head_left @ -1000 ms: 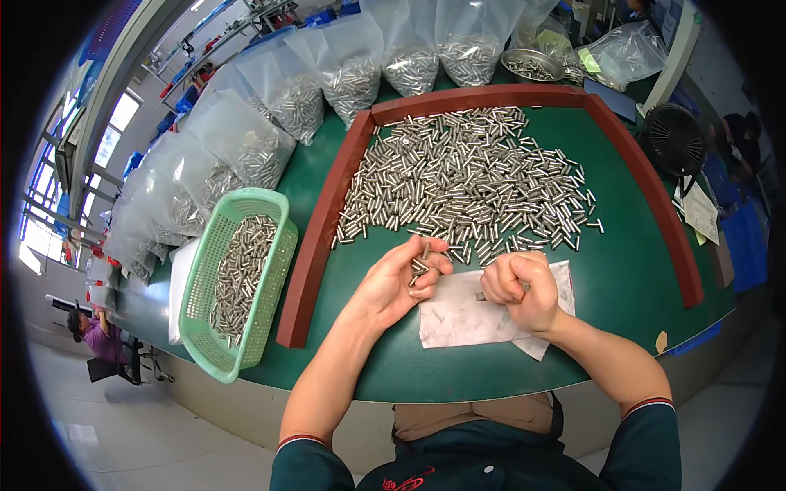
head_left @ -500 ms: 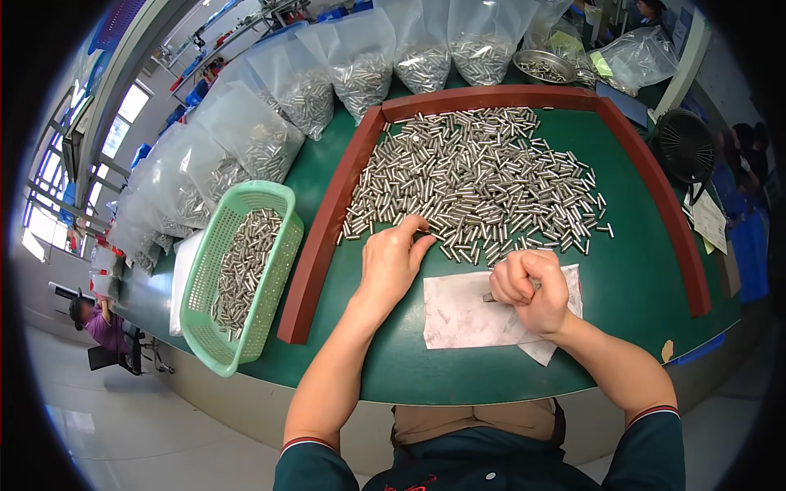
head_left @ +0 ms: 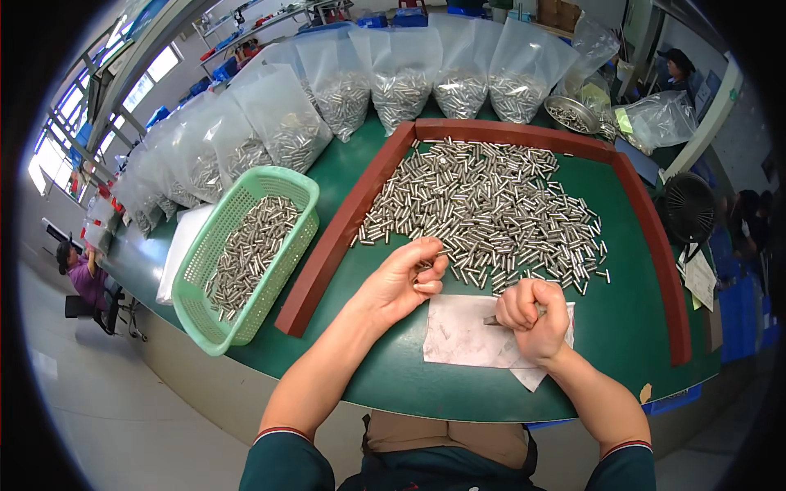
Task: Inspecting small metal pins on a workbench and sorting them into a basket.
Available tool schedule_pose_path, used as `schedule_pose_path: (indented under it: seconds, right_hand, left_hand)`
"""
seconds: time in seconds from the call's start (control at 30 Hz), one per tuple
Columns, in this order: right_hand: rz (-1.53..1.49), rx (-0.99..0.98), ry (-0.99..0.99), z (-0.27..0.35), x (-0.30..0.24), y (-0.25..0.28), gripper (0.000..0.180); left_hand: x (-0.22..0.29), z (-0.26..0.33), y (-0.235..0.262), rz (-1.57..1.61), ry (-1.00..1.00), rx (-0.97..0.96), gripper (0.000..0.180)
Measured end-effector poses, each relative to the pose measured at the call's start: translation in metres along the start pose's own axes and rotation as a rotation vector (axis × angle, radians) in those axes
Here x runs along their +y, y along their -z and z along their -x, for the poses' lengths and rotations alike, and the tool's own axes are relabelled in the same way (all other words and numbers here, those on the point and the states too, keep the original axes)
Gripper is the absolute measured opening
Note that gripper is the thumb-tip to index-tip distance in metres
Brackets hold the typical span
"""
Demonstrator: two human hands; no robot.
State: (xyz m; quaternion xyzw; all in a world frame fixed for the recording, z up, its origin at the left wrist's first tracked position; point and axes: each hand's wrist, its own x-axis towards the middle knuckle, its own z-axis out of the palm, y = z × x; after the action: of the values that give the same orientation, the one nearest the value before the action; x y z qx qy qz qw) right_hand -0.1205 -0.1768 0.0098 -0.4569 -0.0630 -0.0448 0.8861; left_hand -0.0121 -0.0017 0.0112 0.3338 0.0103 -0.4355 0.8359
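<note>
A wide heap of short silvery metal pins point(head_left: 491, 204) lies on the green tabletop. At its near edge my left hand point(head_left: 405, 282) is turned palm up with its fingers curled closed. A dark glint shows among those fingers, but I cannot make out what they hold. My right hand point(head_left: 534, 317) is closed in a fist over a stained white cloth point(head_left: 458, 340). From its thumb-side fingers a grey metal pin point(head_left: 491, 321) sticks out toward the left; the rest of it is hidden in the grip.
Dark red wooden bars point(head_left: 348, 225) frame the heap on three sides. Left of them stands a green perforated basket point(head_left: 309, 190) partly filled with pins. Several clear bags point(head_left: 401, 74) of pins line the back and left. A metal bowl point(head_left: 573, 114) and black fan point(head_left: 689, 206) sit at the right.
My left hand has drawn back slightly from the heap's edge and rolled palm up, its fingers curling in. My right fist stays over the cloth. The whole view has shifted a little.
</note>
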Motion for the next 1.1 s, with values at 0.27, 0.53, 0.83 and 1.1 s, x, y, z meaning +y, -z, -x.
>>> schedule_pose_path:
  seconds: [0.27, 0.53, 0.83, 1.1]
  right_hand:
    - [-0.049, 0.026, -0.007, -0.002, -0.002, 0.001, 0.037]
    - [-0.038, 0.024, -0.003, -0.002, -0.002, 0.003, 0.037]
    - [-0.029, 0.027, 0.007, -0.002, -0.001, 0.003, 0.036]
    - [-0.030, 0.022, -0.006, -0.002, 0.000, 0.001, 0.035]
  left_hand:
    - [-0.001, -0.001, 0.001, -0.356, -0.036, -0.071, 0.015]
    - [-0.005, -0.002, -0.002, -0.375, -0.027, -0.065, 0.013]
    - [-0.003, -0.001, -0.006, -0.331, -0.004, -0.050, 0.015]
    - [-0.002, 0.004, -0.009, -1.063, -0.346, 0.115, 0.016]
